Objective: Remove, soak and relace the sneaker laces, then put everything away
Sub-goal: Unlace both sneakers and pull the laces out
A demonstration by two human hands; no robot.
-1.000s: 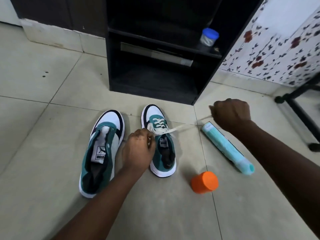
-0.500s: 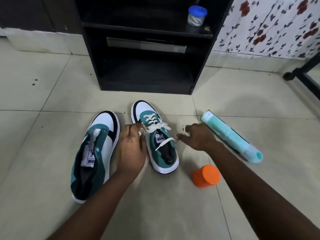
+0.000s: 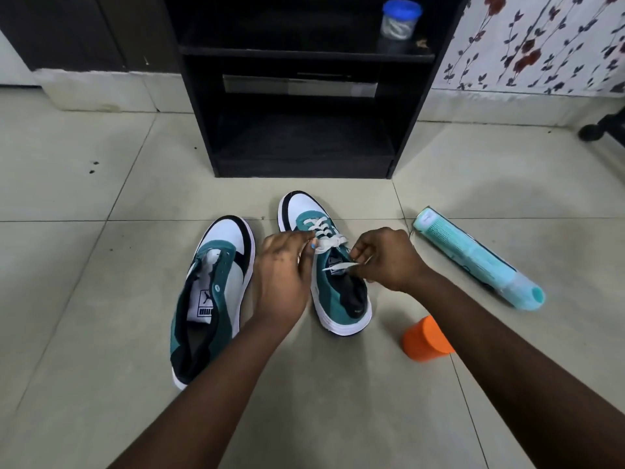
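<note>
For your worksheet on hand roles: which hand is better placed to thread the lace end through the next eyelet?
The right hand: it already pinches the free lace end over the right sneaker. The left hand holds the laced part steady.

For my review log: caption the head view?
Both hands thread a white lace through the right teal-and-white sneaker.
</note>
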